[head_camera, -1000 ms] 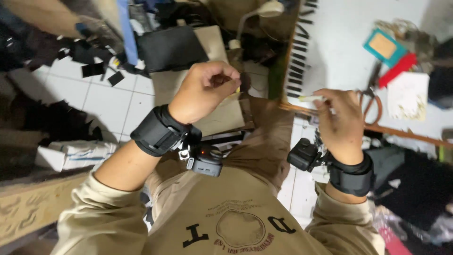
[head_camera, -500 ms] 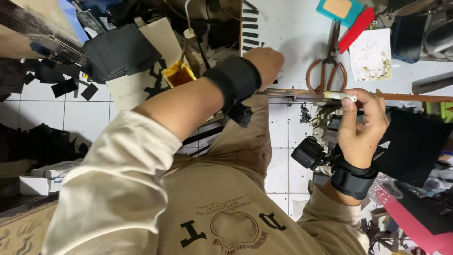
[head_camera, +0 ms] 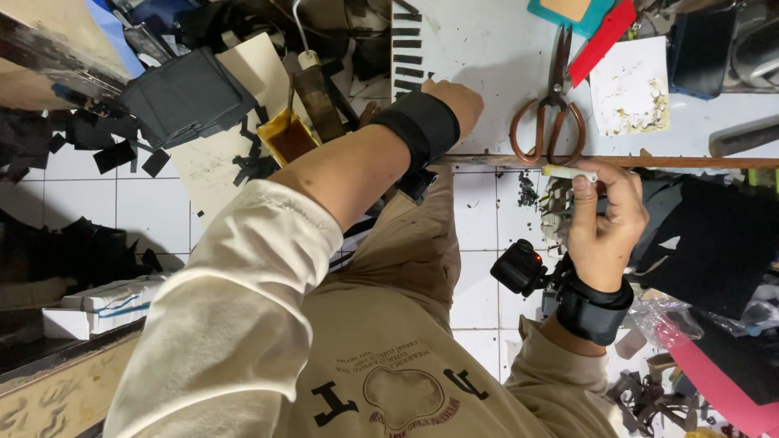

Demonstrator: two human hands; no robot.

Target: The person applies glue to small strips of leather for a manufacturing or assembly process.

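Note:
My left hand (head_camera: 454,101) reaches forward onto the white work board (head_camera: 487,57), resting near its front edge beside a row of black strips (head_camera: 406,49); whether it holds anything is hidden. My right hand (head_camera: 604,215) is raised just below the board's wooden edge (head_camera: 690,161), fingers closed on a small white stick-like tool (head_camera: 568,172). Both wrists wear black bands, and a small black camera (head_camera: 523,268) hangs at the right wrist.
Large scissors (head_camera: 552,105) lie on the board next to a stained white sheet (head_camera: 629,85) and a red card (head_camera: 604,40). A yellow glue tub (head_camera: 284,138) with a brush, black material scraps (head_camera: 187,93) and a white tiled floor (head_camera: 81,203) lie left.
My left arm has stretched forward from near my chest up onto the white board. My right hand keeps the white tool and has stayed by the board's edge. The view has shifted forward.

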